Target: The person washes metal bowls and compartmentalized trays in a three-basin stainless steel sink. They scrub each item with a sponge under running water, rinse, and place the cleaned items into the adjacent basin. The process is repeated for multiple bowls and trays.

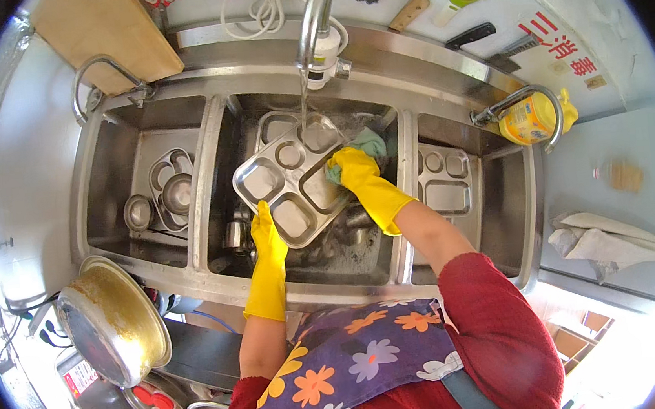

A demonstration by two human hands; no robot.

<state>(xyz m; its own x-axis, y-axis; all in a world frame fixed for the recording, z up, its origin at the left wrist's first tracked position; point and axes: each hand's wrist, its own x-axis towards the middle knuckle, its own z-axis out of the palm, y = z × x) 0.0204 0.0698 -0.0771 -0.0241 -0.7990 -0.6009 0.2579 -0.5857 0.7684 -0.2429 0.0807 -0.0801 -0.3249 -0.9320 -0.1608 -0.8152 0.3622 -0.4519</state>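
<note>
Both hands wear yellow rubber gloves. My left hand (266, 234) grips the lower left edge of a stainless steel compartment tray (287, 188), thumb on the rim. The tray is tilted over the middle sink basin (363, 263). My right hand (355, 169) presses a green cloth (367, 142) against the tray's right side. Water from the tall faucet (317, 19) runs onto the tray's far end. Behind it, partly covered, is another compartment tray (274, 125). Steel cups (237, 234) lie in the water below the tray.
The left basin holds a small tray (159, 168) and metal bowls (139, 212). More trays (447, 184) lie in the right basin. A large metal pot (113, 323) leans at the lower left. Side faucets (104, 60), a yellow jug (532, 119) and a cutting board (104, 36) flank the sinks.
</note>
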